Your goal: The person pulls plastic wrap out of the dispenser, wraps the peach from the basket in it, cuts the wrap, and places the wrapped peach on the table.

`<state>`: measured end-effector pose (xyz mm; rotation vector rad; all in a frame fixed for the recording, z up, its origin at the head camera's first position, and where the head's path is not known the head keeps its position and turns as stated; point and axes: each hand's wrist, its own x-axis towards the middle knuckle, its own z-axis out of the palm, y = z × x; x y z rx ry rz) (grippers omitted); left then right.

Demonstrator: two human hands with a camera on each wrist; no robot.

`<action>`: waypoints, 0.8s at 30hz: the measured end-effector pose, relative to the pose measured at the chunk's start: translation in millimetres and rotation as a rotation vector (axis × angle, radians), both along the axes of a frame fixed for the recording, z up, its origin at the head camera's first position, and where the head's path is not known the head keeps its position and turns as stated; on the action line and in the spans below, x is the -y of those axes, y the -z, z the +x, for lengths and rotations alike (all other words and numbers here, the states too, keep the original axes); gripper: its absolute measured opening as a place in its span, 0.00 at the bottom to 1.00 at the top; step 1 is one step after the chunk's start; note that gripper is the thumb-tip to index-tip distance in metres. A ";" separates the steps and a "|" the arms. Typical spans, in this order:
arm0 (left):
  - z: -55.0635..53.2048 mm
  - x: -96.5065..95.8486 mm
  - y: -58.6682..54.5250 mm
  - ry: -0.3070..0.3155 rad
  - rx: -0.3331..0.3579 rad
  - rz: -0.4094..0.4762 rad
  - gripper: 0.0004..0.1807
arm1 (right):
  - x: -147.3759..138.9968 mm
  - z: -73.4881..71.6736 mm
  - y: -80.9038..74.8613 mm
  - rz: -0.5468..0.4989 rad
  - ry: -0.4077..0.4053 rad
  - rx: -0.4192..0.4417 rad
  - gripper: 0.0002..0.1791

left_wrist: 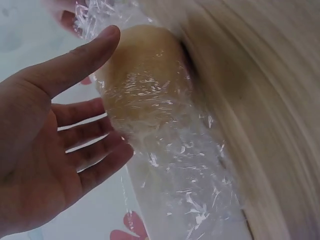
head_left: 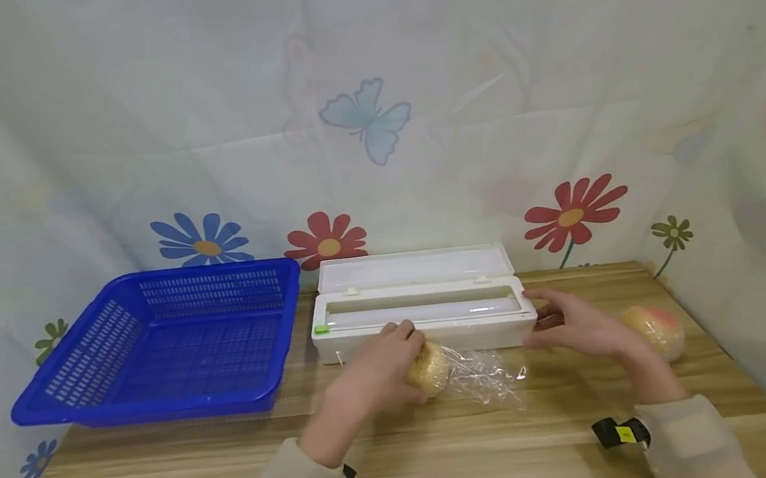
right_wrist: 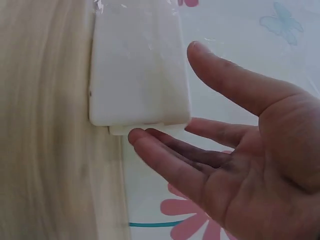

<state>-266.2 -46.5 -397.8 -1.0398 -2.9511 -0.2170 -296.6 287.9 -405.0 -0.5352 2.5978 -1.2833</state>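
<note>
A round pale-yellow fruit (head_left: 429,369) lies in front of the white cling film dispenser (head_left: 430,339), with clear cling film (head_left: 484,377) over it and trailing right. My left hand (head_left: 379,365) is at the fruit's left side. In the left wrist view its thumb (left_wrist: 95,52) overlaps the fruit's edge, and the other fingers are spread, their tips right at the film. My right hand (head_left: 580,323) reaches to the dispenser's right end, thumb and fingers apart. In the right wrist view the fingertips (right_wrist: 140,137) are close by the dispenser's end, with nothing held.
A blue plastic basket (head_left: 279,389) stands at the left on the wooden table (head_left: 452,468). The dispenser's lid (head_left: 415,268) is raised against the patterned curtain (head_left: 462,183). Beyond my right wrist sits a yellow and pink fruit (head_left: 659,334) wrapped in film.
</note>
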 end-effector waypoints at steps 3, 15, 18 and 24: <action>-1.0 -3.3 3.9 -0.002 -0.040 -0.025 0.38 | -1.6 4.3 -6.0 0.029 0.005 -0.021 0.42; 1.5 -3.9 6.4 -0.018 -0.069 0.001 0.35 | 39.9 37.2 -42.1 0.155 0.135 -0.422 0.26; 1.8 -2.1 6.1 -0.010 -0.023 0.036 0.34 | 58.2 46.9 -44.5 0.199 0.061 -0.498 0.22; 0.8 1.3 6.8 -0.003 0.084 0.148 0.28 | 92.1 60.2 -35.3 0.294 -0.163 -0.549 0.22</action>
